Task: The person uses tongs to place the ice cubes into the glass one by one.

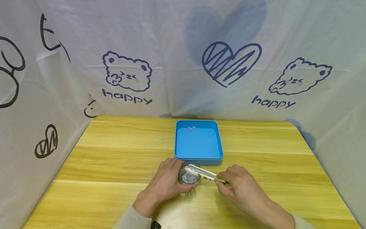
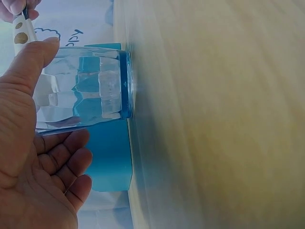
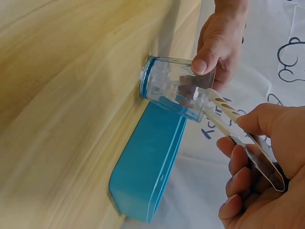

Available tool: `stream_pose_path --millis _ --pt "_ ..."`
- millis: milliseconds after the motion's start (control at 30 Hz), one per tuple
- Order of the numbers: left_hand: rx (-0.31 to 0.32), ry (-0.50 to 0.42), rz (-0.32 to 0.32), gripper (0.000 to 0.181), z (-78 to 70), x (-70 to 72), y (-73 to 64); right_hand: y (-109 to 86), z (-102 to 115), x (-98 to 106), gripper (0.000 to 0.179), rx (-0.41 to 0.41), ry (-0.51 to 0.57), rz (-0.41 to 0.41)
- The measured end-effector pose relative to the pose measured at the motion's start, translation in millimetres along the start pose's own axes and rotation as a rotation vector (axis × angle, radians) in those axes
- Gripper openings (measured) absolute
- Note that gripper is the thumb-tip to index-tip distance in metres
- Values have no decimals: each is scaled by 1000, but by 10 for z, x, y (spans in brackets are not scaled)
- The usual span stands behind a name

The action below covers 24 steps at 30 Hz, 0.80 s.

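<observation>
On the table, my left hand grips a clear drinking glass with a bluish base, thumb on the near side and fingers around the far side. Clear ice-like pieces lie inside the glass. My right hand pinches a pair of tongs with white, gold-spotted arms and a metal bend. The tongs' tips reach into the mouth of the glass; whether they hold a piece I cannot tell. In the right wrist view, the thumb and fingers close round the tongs. The glass stands upright on its base.
Just beyond the glass stands a shallow blue tray, with a few clear cubes in its far left corner. The wooden table is bordered by white cloth with drawings at the back and sides.
</observation>
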<state>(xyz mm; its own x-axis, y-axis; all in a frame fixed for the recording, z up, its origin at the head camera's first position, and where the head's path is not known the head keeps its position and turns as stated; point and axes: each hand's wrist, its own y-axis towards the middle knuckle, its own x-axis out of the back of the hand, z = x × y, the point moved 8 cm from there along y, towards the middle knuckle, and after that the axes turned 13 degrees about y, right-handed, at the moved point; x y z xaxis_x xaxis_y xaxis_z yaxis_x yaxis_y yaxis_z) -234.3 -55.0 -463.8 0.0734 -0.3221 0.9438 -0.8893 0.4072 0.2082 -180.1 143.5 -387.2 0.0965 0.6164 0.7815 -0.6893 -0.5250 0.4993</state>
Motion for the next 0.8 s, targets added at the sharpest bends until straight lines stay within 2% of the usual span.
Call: stream_pose_path --millis 433,800 --pt "-1 -7 -4 75 -8 1 -2 -17 -11 -14 13 -19 -30 -5" --pt "20 -90 11 83 2 -12 -1 -46 -26 -26 11 -27 -18 -1"
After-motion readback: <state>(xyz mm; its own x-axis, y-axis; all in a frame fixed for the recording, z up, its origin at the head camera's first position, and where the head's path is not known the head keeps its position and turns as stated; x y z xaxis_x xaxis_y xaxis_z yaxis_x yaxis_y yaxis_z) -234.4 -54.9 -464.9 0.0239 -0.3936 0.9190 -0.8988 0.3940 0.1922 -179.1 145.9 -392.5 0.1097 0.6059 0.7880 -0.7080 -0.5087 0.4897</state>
